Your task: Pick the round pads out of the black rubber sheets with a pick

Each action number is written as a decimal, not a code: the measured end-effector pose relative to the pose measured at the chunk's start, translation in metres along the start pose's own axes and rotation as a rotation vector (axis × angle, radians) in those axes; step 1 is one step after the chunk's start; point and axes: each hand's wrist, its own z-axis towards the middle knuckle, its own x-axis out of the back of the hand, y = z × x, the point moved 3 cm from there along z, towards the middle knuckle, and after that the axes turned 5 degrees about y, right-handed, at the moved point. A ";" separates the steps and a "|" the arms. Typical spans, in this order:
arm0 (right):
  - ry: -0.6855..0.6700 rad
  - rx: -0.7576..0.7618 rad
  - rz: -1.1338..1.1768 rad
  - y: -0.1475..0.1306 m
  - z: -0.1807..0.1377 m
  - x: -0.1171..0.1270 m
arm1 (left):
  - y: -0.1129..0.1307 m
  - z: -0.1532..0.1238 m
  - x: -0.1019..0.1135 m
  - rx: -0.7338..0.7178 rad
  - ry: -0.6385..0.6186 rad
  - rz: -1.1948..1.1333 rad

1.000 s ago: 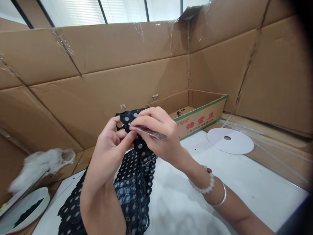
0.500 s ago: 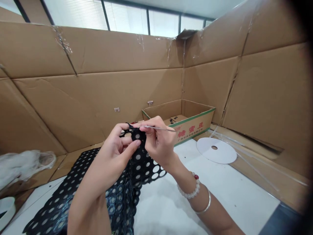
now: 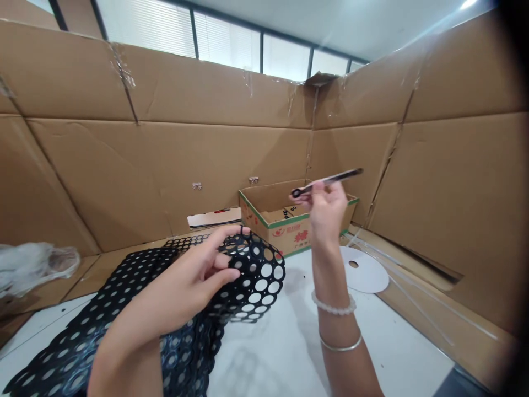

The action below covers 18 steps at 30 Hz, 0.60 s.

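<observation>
My left hand (image 3: 206, 270) pinches the upper edge of a black openwork fabric (image 3: 268, 270) with round holes, its thumb and fingers closed on it. The fabric curls over to the right of the fingers and trails down to the left across the white table. Raised in front of the cardboard box, my right hand (image 3: 326, 212) grips a slim metal tool (image 3: 345, 175) that looks like tweezers. At the tool's left end, beside the fingertips, is a small black ring (image 3: 296, 193). Whether the tool or the fingers hold the ring, I cannot tell.
An open cardboard box (image 3: 252, 215) with a few small black rings inside stands behind my hands. A white disc (image 3: 367, 270) with a centre hole lies at the right. Clear plastic (image 3: 37, 264) is bunched at the left. Tall cardboard walls (image 3: 215, 149) enclose the table (image 3: 273, 353).
My right hand has left the fabric and moved up and right with the tool, toward the box. My left hand keeps its hold, and the fabric's loose end now spreads open.
</observation>
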 end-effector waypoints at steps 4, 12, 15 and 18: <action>0.302 0.157 -0.331 0.026 0.023 0.033 | 0.003 -0.011 0.022 -0.037 0.197 -0.157; 0.054 0.140 -0.393 0.047 0.013 0.011 | 0.002 -0.005 0.032 0.037 0.515 -0.443; -0.023 0.210 -0.274 0.004 -0.018 -0.015 | 0.001 0.003 0.026 0.049 0.521 -0.493; -0.212 0.256 0.035 -0.034 -0.057 -0.040 | 0.002 0.008 0.021 0.008 0.500 -0.482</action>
